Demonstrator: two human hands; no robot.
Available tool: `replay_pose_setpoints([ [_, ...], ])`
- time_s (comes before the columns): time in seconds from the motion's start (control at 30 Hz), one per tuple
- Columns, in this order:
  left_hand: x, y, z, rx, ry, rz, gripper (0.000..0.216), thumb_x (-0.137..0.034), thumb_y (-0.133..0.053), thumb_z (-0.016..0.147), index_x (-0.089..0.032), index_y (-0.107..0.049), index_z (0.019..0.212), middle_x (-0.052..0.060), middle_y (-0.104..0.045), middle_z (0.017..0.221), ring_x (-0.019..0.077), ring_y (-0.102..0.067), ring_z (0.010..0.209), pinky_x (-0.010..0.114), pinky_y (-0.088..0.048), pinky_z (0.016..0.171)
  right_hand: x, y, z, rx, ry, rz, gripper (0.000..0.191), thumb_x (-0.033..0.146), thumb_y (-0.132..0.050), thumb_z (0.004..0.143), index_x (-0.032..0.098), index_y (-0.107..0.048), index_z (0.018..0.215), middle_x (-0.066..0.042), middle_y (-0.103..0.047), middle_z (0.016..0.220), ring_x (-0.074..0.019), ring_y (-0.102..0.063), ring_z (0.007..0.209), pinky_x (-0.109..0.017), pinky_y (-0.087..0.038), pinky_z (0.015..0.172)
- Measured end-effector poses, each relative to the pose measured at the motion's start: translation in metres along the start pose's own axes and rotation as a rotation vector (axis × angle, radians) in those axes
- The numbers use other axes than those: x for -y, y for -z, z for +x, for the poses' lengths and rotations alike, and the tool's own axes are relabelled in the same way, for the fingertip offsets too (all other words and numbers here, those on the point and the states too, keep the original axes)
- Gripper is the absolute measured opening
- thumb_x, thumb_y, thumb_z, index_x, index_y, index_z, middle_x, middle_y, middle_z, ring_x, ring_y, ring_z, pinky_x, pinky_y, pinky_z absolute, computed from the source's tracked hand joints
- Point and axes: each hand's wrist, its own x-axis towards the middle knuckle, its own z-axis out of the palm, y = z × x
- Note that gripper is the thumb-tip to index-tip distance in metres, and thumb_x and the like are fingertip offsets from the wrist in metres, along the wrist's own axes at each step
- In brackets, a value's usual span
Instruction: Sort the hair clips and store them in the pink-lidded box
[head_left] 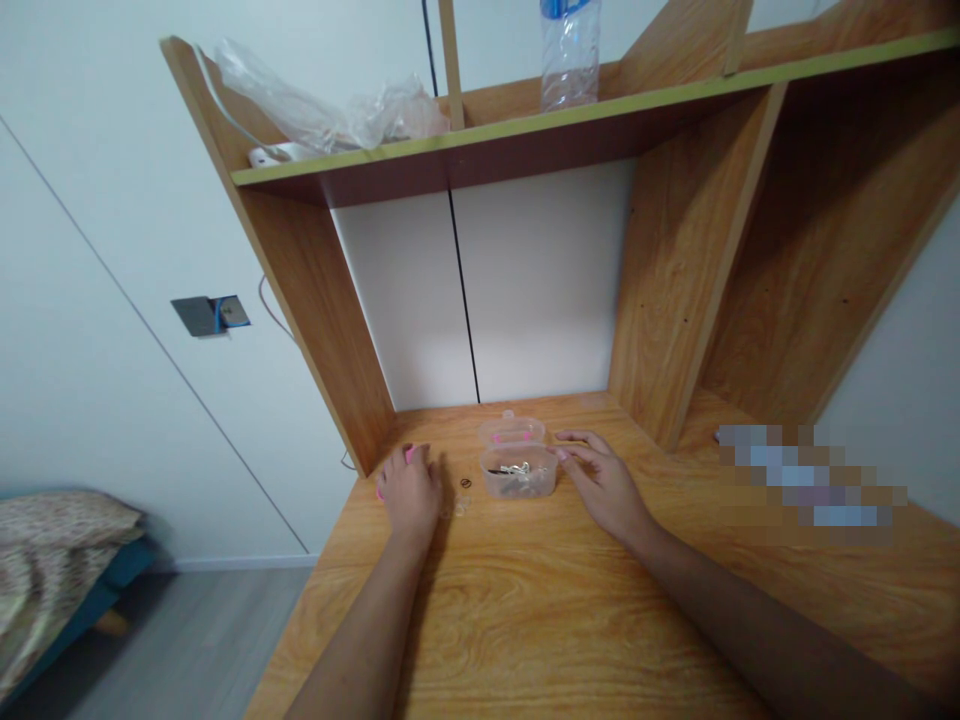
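Note:
A small clear plastic box stands on the desk, its lid flipped up at the back. Silvery and dark small pieces lie inside; their kind is too small to tell. My right hand is at the box's right side, fingers stretched out and apart, fingertips at the rim. To the left, my left hand curls over a bright pink object, mostly hidden beneath the palm and fingers. Between that hand and the box lie a small dark ring-like piece and several clear loops.
The wooden desk has a shelf unit with an upright panel at right. On the upper shelf are a plastic bottle and crumpled clear bags. A blurred-out item lies at right. A bed is at far left.

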Motion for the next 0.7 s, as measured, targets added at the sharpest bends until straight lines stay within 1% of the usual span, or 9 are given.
replay_pose_setpoints([
  [0.07,0.005,-0.001,-0.001,-0.056,0.07,0.181,0.037,-0.027,-0.048,0.093,-0.015,-0.061,0.126,0.021,-0.055,0.132,0.0362,-0.05,0.12,0.05,-0.034,0.098,-0.001,-0.001,0.0,0.004,-0.001,-0.005,0.03,0.04,-0.051,0.097,0.026,-0.076,0.105,-0.01,-0.062,0.116,-0.0255,-0.058,0.114,-0.045,-0.045,0.103],
  [0.17,0.012,-0.006,-0.002,0.026,0.124,0.286,0.04,-0.028,-0.048,0.092,-0.011,-0.057,0.128,0.024,-0.059,0.121,0.0386,-0.053,0.112,0.05,-0.035,0.093,-0.003,-0.002,0.0,0.024,-0.011,-0.017,0.028,0.04,-0.053,0.096,0.027,-0.076,0.106,-0.01,-0.061,0.118,-0.0259,-0.057,0.116,-0.046,-0.044,0.105],
  [0.23,0.014,-0.009,-0.001,0.083,0.151,0.285,0.04,-0.025,-0.046,0.092,-0.012,-0.055,0.128,0.022,-0.061,0.115,0.0376,-0.056,0.107,0.048,-0.037,0.089,-0.003,-0.003,-0.001,0.038,-0.015,-0.02,0.028,0.04,-0.054,0.095,0.027,-0.075,0.107,-0.01,-0.059,0.119,-0.026,-0.056,0.116,-0.046,-0.044,0.106],
  [0.27,0.013,-0.009,-0.001,0.087,0.159,0.272,0.04,-0.023,-0.046,0.091,-0.014,-0.054,0.129,0.021,-0.061,0.116,0.0374,-0.057,0.105,0.048,-0.038,0.088,-0.003,-0.003,-0.001,0.042,-0.016,-0.02,0.028,0.04,-0.055,0.095,0.027,-0.075,0.108,-0.01,-0.059,0.119,-0.0259,-0.056,0.117,-0.046,-0.044,0.106],
  [0.37,0.007,-0.004,0.002,0.01,0.138,0.169,0.044,-0.022,-0.052,0.087,-0.016,-0.053,0.131,0.02,-0.059,0.121,0.0376,-0.056,0.108,0.051,-0.04,0.089,-0.004,-0.004,-0.001,0.041,-0.015,-0.019,0.028,0.04,-0.055,0.094,0.028,-0.074,0.111,-0.009,-0.058,0.118,-0.0255,-0.056,0.116,-0.046,-0.044,0.106],
  [0.43,0.0,0.002,0.002,-0.084,0.045,0.019,0.046,-0.026,-0.058,0.085,-0.017,-0.053,0.13,0.018,-0.057,0.125,0.036,-0.055,0.112,0.052,-0.041,0.093,-0.004,-0.004,-0.001,0.03,-0.008,-0.018,0.027,0.039,-0.056,0.094,0.028,-0.074,0.111,-0.009,-0.059,0.117,-0.0255,-0.057,0.115,-0.046,-0.045,0.106],
  [0.57,-0.018,0.014,-0.003,-0.249,-0.286,-0.335,0.042,-0.024,-0.06,0.087,-0.02,-0.053,0.128,0.013,-0.055,0.128,0.0287,-0.053,0.12,0.046,-0.043,0.103,0.0,-0.003,-0.002,0.011,0.043,-0.024,0.026,0.035,-0.059,0.092,0.029,-0.073,0.114,-0.009,-0.059,0.118,-0.0257,-0.057,0.116,-0.045,-0.047,0.104],
  [0.63,-0.028,0.017,-0.01,-0.248,-0.433,-0.444,0.041,-0.023,-0.061,0.087,-0.021,-0.053,0.128,0.012,-0.055,0.129,0.0265,-0.053,0.122,0.044,-0.044,0.104,0.005,-0.002,-0.003,0.01,0.087,-0.034,0.03,0.032,-0.06,0.092,0.031,-0.069,0.121,-0.008,-0.059,0.122,-0.0256,-0.056,0.119,-0.045,-0.046,0.105],
  [0.7,-0.036,0.018,-0.017,-0.186,-0.561,-0.501,0.039,-0.022,-0.061,0.089,-0.023,-0.054,0.127,0.012,-0.055,0.131,0.0251,-0.053,0.123,0.043,-0.045,0.105,0.01,-0.001,-0.003,0.011,0.141,-0.029,0.04,0.03,-0.062,0.091,0.033,-0.062,0.131,-0.008,-0.058,0.128,-0.0254,-0.054,0.122,-0.045,-0.045,0.107],
])
